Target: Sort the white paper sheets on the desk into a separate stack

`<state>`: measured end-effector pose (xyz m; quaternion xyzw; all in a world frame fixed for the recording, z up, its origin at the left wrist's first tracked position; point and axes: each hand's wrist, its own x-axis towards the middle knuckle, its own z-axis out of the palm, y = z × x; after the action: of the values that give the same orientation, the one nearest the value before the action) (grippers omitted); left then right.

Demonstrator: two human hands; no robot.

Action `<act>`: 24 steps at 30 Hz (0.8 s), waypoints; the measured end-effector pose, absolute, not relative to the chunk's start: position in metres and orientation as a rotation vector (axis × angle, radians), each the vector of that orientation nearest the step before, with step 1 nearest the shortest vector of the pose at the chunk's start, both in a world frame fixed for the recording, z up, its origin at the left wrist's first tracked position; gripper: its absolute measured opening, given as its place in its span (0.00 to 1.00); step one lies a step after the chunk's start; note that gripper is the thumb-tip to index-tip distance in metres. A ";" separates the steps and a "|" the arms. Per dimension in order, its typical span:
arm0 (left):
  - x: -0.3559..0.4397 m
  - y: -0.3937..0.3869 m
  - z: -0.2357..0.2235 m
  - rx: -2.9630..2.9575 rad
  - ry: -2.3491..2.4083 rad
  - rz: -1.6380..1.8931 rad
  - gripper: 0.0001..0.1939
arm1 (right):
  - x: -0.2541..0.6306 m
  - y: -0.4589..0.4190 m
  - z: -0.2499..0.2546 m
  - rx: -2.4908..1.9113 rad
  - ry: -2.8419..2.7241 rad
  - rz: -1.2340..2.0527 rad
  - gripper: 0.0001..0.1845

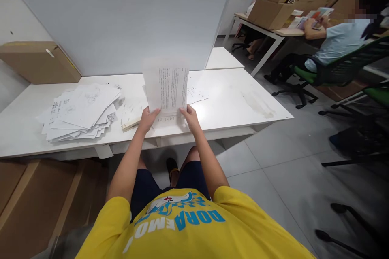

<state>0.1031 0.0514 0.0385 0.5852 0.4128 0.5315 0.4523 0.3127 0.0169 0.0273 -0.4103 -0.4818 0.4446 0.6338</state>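
A printed sheet of paper (166,85) stands upright over the white table (237,101). My left hand (148,119) pinches its lower left corner and my right hand (189,116) grips its lower right corner. Both hands are closed on the sheet. Under it lie a thin stack of pages (133,118) and another loose sheet (196,94). A messy pile of white papers (82,111) lies to the left of my hands.
A cardboard box (38,61) sits at the table's back left, and a white partition (127,16) stands behind the table. Flattened cardboard (33,202) lies on the floor at left. A person (337,40) sits in a green chair (343,68) at another table with boxes (282,4).
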 end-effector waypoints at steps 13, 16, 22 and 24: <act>0.116 0.058 0.050 1.499 0.917 1.594 0.30 | 0.292 0.016 0.022 -0.826 -0.909 0.840 0.15; 0.120 0.066 0.069 1.550 0.843 1.695 0.27 | 0.292 0.027 0.037 -0.792 -0.950 0.755 0.13; 0.118 0.070 0.074 1.636 0.885 1.676 0.28 | 0.287 0.031 0.035 -0.804 -1.007 0.753 0.14; 0.115 0.070 0.066 1.641 0.960 1.636 0.29 | 0.284 0.029 0.026 -0.829 -0.999 0.775 0.14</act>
<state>0.1147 0.0701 0.0655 0.6217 0.3637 0.6199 0.3114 0.2837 0.0287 0.0259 -0.3763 -0.4535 0.3514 0.7275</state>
